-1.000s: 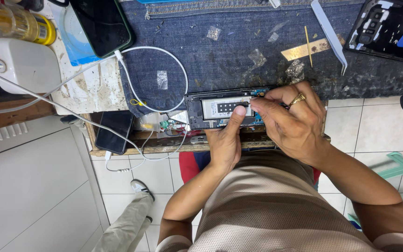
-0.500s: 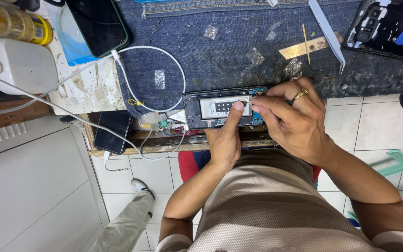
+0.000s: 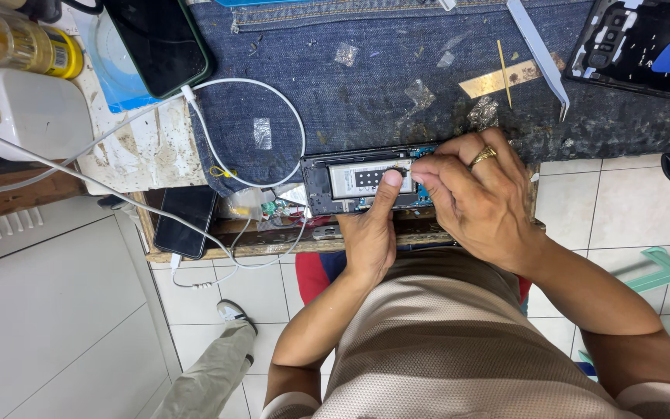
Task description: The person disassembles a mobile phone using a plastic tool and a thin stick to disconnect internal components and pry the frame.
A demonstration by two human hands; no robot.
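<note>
An opened phone (image 3: 347, 182) lies on its face at the near edge of a denim-covered bench, its silver battery showing. My left hand (image 3: 370, 233) reaches up from below and its thumb presses on the right end of the battery. My right hand (image 3: 478, 202), with a gold ring on one finger, covers the phone's right end; its fingertips pinch at something small next to the left thumb. What it pinches is hidden by the fingers.
A white cable (image 3: 273, 109) loops left of the phone to a dark phone (image 3: 160, 43) at the back. Tweezers (image 3: 540, 54), a brass strip (image 3: 502, 80) and a phone back cover (image 3: 641, 46) lie at the back right. Another phone (image 3: 186, 221) sits on a lower shelf.
Both hands stay on the opened phone. The left thumb has slid a little to the right along the battery, closer to the right fingertips. The view has shifted slightly.
</note>
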